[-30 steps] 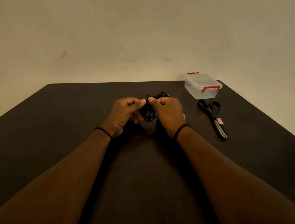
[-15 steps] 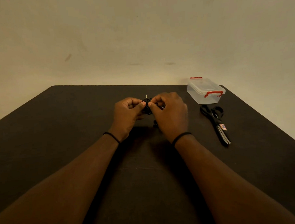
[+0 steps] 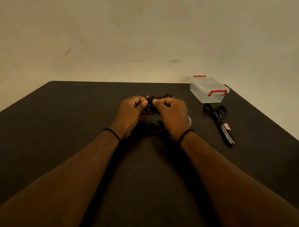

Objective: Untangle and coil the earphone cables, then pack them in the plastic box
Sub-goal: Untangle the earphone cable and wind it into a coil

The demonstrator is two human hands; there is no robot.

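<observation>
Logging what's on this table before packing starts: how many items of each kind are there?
Tangle of earphone cables, pinched by left hand and right hand: 1
Plastic box with red clips, lid on: 1
Scissors: 1
Total: 3
How many earphones make up the tangle cannot be told.

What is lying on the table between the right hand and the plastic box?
In the head view, only bare dark table lies between the right hand and the plastic box; the scissors lie nearer, below the box.

Scissors (image 3: 219, 122) lie just in front of the plastic box (image 3: 207, 89), blocking the near approach; table's (image 3: 60, 125) left side open.
</observation>
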